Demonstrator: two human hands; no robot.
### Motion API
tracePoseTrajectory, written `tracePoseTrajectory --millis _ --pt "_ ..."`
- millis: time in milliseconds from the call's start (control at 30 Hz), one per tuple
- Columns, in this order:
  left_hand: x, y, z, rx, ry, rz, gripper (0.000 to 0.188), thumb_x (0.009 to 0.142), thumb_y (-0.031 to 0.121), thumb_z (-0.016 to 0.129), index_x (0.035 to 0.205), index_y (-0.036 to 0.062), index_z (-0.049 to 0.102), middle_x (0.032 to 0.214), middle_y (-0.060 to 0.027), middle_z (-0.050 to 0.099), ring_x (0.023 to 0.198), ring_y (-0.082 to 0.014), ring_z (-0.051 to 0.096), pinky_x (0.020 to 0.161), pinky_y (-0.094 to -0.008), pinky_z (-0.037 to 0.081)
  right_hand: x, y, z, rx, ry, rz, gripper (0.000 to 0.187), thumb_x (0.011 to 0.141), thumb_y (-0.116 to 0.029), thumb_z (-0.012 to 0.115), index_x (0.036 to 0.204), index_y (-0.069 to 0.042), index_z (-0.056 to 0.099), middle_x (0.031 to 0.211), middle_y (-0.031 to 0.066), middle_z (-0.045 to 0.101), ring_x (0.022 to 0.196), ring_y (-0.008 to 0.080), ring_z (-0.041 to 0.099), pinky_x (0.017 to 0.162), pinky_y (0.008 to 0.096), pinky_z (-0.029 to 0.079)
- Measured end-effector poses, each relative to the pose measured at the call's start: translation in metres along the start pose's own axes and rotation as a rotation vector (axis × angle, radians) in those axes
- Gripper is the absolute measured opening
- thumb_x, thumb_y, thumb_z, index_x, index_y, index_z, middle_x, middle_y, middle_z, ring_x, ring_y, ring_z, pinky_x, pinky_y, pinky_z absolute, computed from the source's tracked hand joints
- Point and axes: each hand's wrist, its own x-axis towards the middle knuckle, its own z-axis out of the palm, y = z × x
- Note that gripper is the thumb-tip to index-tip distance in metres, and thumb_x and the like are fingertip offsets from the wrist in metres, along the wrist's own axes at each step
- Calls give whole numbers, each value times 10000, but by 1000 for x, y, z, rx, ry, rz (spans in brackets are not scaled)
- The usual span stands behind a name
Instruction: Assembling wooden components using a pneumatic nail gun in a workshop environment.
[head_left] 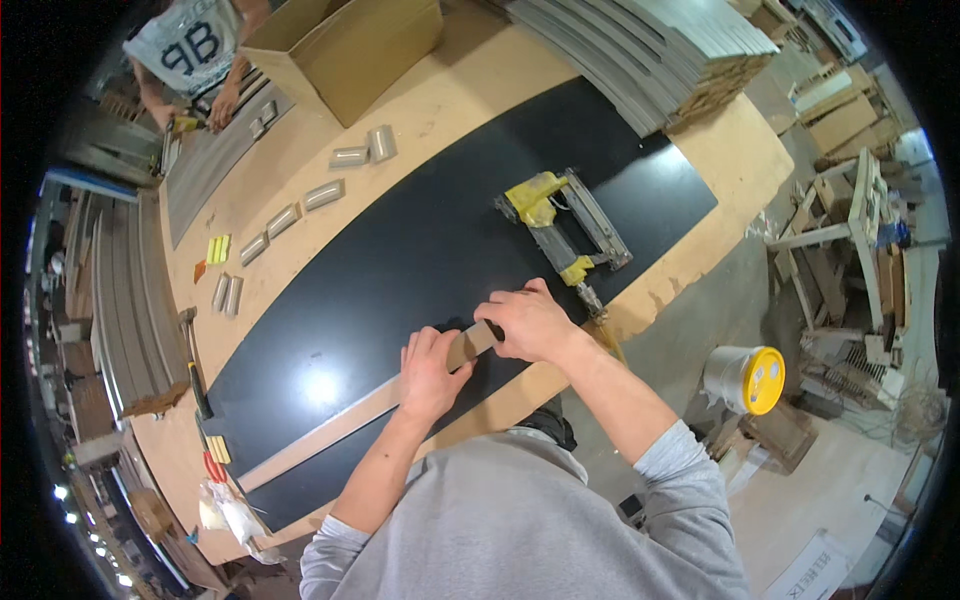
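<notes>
A long, narrow wood-coloured strip lies slantwise along the near side of a large black panel. My left hand is closed over the strip toward its right part. At the right end my right hand grips the strip with bent fingers. Between the hands shows a darker brown section; whether it is a separate piece I cannot tell. Beyond my right hand a yellow and grey pneumatic nail gun rests on the panel, its hose fitting toward the table edge.
Several short curved pieces lie on the wooden table. A cardboard box and a stack of grey boards stand at the back. At left is a hammer. A co-worker works far left. A yellow-lidded bucket stands right.
</notes>
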Motion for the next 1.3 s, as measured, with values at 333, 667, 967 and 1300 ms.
tracePoseTrajectory --millis 333,667,967,1300 --pt "-7 -3 10 -28 82 23 532 814 198 876 1287 61 675 1130 -97 583 1112 -330 589 943 -482 501 5 -1 -1 -3 -12 -34 439 729 -191 877 1146 -185 742 1006 -6 683 995 216 695 1051 452 413" --pt "-13 -9 19 -56 112 89 534 862 213 834 1327 62 619 1156 -118 575 1154 -338 575 948 -493 499 6 -5 -3 -55 -34 -35 435 732 -185 878 1141 -189 732 1003 -30 699 950 162 714 1084 454 405" --pt "-18 -15 2 -124 100 34 533 825 199 862 1296 54 658 1180 -122 604 1149 -343 579 1006 -476 465 3 -4 4 -17 13 -27 405 730 -182 863 1108 -188 720 965 -32 682 964 183 698 1084 482 406" --pt "-12 -9 6 -65 102 32 475 800 155 878 1213 36 675 1130 -149 609 1117 -377 579 980 -492 478 -10 2 22 72 136 55 448 737 -194 852 1169 -199 734 998 -29 696 1034 216 689 1033 476 411"
